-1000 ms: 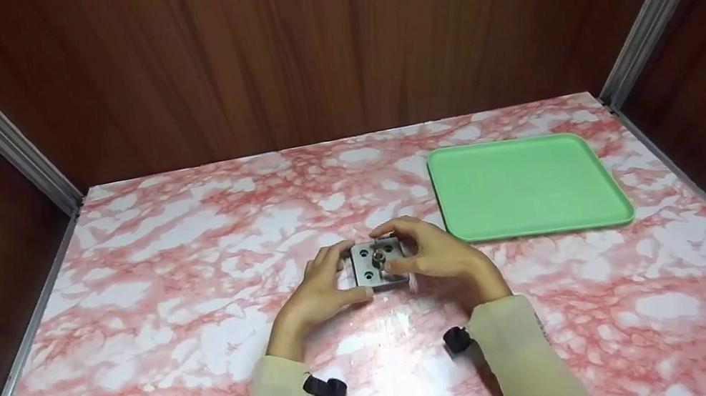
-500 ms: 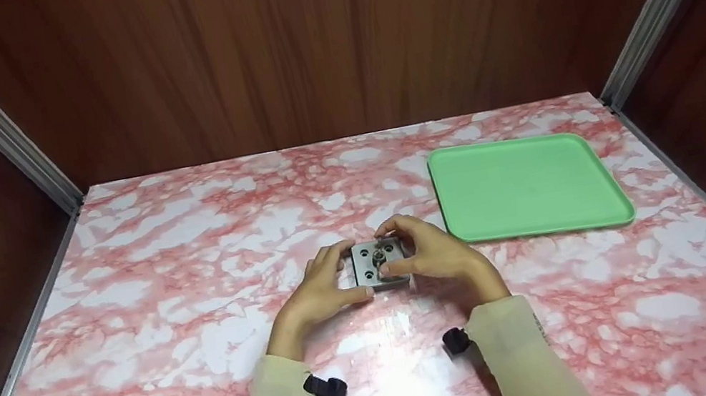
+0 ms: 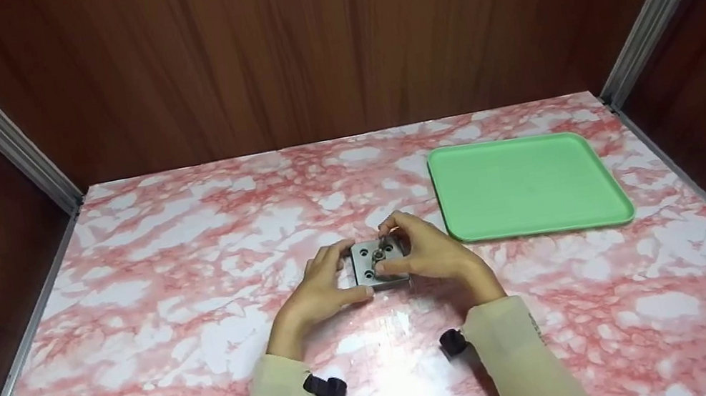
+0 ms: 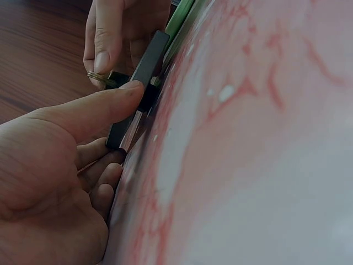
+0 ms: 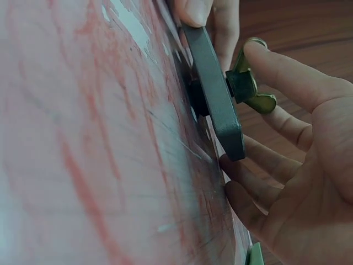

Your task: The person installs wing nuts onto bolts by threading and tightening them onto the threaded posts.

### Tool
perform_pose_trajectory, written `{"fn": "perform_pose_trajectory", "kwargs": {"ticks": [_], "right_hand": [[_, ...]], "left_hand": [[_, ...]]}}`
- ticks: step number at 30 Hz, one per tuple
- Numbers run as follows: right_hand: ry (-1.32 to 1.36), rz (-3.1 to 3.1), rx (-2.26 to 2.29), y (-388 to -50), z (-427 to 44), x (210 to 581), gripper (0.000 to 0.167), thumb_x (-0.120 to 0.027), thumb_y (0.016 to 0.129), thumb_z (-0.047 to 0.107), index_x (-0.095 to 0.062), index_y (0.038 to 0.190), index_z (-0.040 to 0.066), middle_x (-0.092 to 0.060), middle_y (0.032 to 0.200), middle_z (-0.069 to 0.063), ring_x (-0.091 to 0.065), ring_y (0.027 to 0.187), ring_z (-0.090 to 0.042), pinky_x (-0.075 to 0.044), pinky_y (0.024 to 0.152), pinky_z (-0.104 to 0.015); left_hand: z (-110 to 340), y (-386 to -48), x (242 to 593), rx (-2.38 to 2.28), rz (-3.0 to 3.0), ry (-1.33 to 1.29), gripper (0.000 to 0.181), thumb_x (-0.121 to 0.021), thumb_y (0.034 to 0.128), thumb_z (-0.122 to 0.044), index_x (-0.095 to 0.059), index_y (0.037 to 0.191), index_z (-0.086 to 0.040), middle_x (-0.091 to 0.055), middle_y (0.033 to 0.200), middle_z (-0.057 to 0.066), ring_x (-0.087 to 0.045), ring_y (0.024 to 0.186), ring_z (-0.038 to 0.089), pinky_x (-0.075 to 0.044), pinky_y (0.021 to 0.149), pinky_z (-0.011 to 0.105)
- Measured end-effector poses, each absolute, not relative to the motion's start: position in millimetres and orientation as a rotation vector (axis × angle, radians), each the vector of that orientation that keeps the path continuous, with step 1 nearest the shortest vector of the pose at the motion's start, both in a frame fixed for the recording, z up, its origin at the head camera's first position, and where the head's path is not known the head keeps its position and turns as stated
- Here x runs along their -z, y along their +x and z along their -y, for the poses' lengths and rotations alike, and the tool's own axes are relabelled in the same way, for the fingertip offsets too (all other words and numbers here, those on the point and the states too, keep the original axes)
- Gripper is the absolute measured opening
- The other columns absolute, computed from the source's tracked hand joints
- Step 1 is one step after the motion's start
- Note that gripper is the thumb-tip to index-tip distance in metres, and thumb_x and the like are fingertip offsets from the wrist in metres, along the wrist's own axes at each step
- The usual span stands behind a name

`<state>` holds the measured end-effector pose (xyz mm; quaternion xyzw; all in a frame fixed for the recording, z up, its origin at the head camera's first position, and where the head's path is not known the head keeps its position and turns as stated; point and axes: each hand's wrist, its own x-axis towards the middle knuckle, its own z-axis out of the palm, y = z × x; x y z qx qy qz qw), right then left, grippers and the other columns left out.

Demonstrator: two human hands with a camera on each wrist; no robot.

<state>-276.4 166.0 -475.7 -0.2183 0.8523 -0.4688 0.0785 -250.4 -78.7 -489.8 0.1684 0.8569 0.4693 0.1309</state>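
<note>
A square metal plate point(image 3: 370, 282) with several holes lies near the middle of the table; the right wrist view shows the plate point(image 5: 212, 83) edge-on, with a dark part beneath it. The left hand point(image 3: 319, 294) grips its left side, thumb on the near edge and fingers at the far edge. From the plate's centre rises a brass-coloured wing nut point(image 5: 262, 103). Thumb and a finger of the right hand point(image 3: 435, 250) touch its two wings, one on each. In the left wrist view the left hand's point(image 4: 60, 149) thumb presses the plate's edge.
A green tray point(image 3: 529, 185) lies at the right of the marbled red-and-white table point(image 3: 154, 262), beyond the right hand. Brown wood-grained panels point(image 3: 326, 43) stand at the back and both sides, with metal strips at the corners. Black bands with small devices are on both sleeves.
The wing nut has turned, its far wing swinging to the right and its near wing to the left, and the right hand's fingertips have moved with it. The left hand and plate have stayed put.
</note>
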Motion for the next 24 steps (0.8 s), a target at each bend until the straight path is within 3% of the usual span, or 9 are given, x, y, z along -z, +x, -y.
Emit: {"fn": "perform_pose_trajectory", "kwargs": {"ticks": [15,24], "right_hand": [[-0.605,-2.645,1.382,-275.0,-159.8,476.5,0.049,-0.092,0.085,0.03,-0.052,0.105,0.01,-0.054,0.099,-0.01,-0.047,0.083,-0.019,-0.041,0.075,-0.037],[-0.611,-2.705,1.38,-274.1,-155.7,476.0,0.045,-0.09,0.087,0.029,-0.052,0.093,0.006,-0.05,0.095,-0.005,-0.046,0.082,-0.018,-0.04,0.075,-0.036]], "left_hand": [[79.3,-250.2,489.6,-1.351,-2.484,0.501,0.092,-0.086,0.087,-0.028,-0.037,0.164,-0.016,-0.043,0.158,0.007,-0.041,0.14,0.032,-0.038,0.116,0.055],[78.6,-249.4,488.7,-1.349,-2.489,0.484,0.093,-0.086,0.0858,-0.03,-0.037,0.164,-0.017,-0.043,0.159,0.006,-0.041,0.139,0.03,-0.038,0.115,0.054]]}}
